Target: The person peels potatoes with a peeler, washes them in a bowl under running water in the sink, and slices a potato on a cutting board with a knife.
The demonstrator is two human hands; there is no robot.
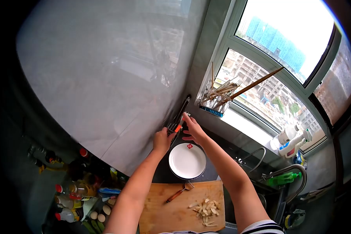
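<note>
My left hand is closed at the lower end of an orange-handled tool, by a dark rack against the wall. Beside the tool's upper end is my right hand, its lower fingers spread; whether its fingertips touch the tool is unclear. Just below both hands sits a white plate with a red mark on its rim. A peeler with a brown handle lies on the wooden cutting board, to the left of a pile of pale peelings.
A wire basket of chopsticks hangs by the window. Spray bottles stand on the sill. To the right are a faucet and a green bottle. Bottles and eggs are at lower left.
</note>
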